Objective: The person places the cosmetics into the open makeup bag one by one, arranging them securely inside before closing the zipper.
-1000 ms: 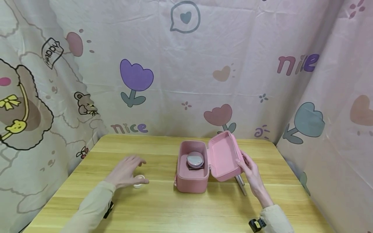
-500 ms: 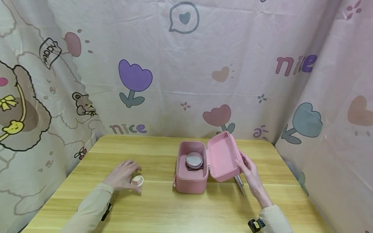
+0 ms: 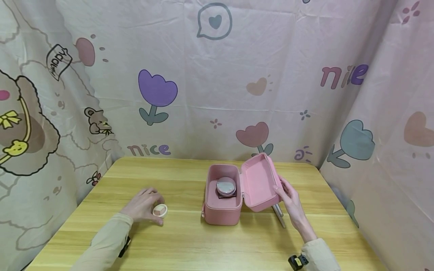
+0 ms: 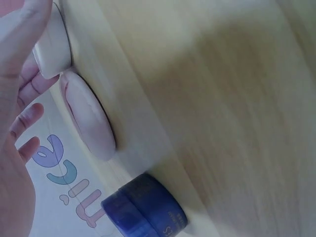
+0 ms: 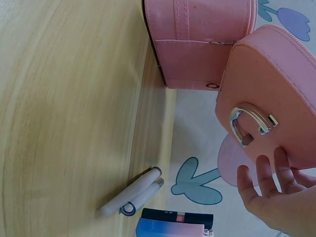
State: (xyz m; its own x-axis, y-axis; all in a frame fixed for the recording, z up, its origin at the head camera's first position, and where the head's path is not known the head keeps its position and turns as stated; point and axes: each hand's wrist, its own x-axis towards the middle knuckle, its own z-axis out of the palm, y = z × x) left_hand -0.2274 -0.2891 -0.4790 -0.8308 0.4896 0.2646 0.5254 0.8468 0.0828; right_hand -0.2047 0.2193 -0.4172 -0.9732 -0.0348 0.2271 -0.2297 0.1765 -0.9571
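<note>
My left hand (image 3: 144, 205) curls its thumb and fingers round a small round makeup compact (image 3: 160, 210) with a cream rim and pinkish wedges. In the left wrist view, the compact's white side (image 4: 55, 47) stands between thumb and fingers. A pink oval case (image 4: 91, 118) and a blue jar (image 4: 148, 207) lie near that hand. The head view hides both. My right hand (image 3: 291, 201) pinches the raised lid (image 3: 260, 182) of a pink cosmetic case (image 3: 223, 216), thumb inside, fingers outside. Within the case, a round silvery item (image 3: 226, 186) rests on something dark.
Pale slim tubes (image 5: 136, 192) lie on the wooden table (image 3: 183, 248) beneath the lid. Beside them are a blue-and-pink tube (image 5: 170, 228) and a black tube (image 5: 177, 216). A printed curtain (image 3: 210, 82) encloses the table's back and sides.
My left hand has lowered, drawn slightly back and closed its thumb and fingers round the compact. The right hand keeps the lid raised in the same place.
</note>
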